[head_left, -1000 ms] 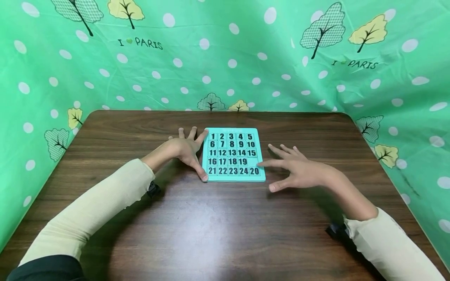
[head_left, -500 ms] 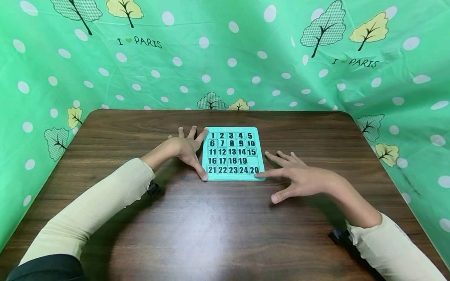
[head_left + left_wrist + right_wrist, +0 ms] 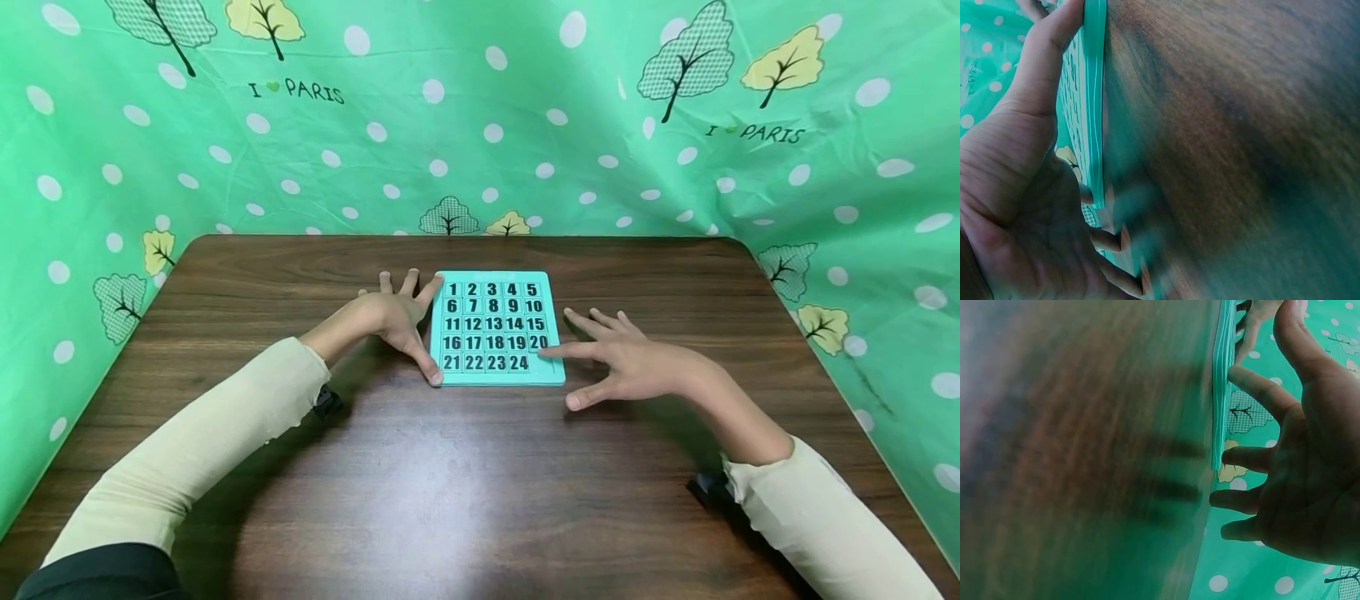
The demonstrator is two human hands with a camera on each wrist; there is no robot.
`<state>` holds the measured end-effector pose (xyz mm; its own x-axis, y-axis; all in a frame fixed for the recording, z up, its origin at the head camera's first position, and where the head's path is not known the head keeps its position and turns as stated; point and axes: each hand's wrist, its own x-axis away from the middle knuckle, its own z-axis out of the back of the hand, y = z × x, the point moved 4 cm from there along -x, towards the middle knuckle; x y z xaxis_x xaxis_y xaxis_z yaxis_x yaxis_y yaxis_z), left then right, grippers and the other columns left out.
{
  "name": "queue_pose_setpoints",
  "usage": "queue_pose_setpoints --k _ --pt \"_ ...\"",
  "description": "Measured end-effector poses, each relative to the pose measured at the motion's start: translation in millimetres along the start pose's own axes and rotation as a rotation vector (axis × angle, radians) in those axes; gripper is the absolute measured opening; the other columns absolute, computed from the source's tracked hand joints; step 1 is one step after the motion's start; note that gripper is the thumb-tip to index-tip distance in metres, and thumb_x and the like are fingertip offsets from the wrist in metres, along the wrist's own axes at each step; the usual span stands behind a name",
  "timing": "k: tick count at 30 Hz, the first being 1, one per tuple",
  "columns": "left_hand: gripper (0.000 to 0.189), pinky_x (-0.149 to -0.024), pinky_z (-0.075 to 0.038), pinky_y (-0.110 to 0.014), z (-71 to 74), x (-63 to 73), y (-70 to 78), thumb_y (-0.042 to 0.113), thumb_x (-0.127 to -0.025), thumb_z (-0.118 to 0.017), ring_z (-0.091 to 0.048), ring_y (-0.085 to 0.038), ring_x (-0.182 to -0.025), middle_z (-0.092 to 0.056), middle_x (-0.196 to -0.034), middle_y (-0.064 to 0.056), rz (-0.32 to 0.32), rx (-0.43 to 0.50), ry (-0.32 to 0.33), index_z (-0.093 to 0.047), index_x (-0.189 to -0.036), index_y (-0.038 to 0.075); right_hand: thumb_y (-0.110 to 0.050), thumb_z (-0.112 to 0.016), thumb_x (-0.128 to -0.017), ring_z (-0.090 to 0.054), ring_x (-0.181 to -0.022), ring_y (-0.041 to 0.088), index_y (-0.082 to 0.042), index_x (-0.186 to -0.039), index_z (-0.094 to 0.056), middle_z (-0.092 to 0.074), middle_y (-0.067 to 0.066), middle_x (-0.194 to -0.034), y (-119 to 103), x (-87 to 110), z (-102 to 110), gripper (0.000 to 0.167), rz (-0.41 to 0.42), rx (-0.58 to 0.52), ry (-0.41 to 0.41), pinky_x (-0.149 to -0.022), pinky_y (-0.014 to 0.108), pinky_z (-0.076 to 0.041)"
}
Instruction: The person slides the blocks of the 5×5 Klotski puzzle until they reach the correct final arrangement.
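A turquoise number slide puzzle (image 3: 495,283) lies on the table, its tiles in rows up to 24. Its bare slot is at the bottom right corner, beside tile 24 (image 3: 518,363). My left hand (image 3: 401,321) spreads along the puzzle's left side, thumb on the near corner and index finger at the far one; the left wrist view shows the thumb (image 3: 1044,56) against the frame edge. From the right reaches my right hand (image 3: 633,362), index fingertip at the lower edge of tile 20 (image 3: 537,342), its other fingers extended and off the puzzle.
The dark wooden table (image 3: 420,483) extends around the puzzle on all sides. A green dotted curtain (image 3: 495,108) with printed trees hangs behind and beside it. Both forearms wear pale sleeves with black straps at the wrists.
Tile 20 has slid up from the bottom row into the fourth row, beside 19. My right index finger first came down onto it, then moved away with it. The left hand stayed put.
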<state>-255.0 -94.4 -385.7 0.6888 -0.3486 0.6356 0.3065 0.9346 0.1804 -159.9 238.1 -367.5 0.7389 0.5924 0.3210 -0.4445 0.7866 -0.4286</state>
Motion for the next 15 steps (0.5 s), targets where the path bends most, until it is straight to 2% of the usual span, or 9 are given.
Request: queue_pose_setpoints --k 15 --pt "0.178 -0.125 -0.002 -0.095 0.9 0.8 0.3 0.084 -0.064 -0.098 0.026 -0.065 -0.166 0.031 -0.185 -0.023 0.002 0.003 -0.009 0.031 -0.176 0.033 -0.063 -0.082 -0.097 -0.008 -0.167 0.072 -0.04 -0.167 -0.057 -0.016 0.03 -0.187 -0.4 -1.3 0.6 0.077 -0.005 -0.012 -0.008 -0.127 0.093 -0.001"
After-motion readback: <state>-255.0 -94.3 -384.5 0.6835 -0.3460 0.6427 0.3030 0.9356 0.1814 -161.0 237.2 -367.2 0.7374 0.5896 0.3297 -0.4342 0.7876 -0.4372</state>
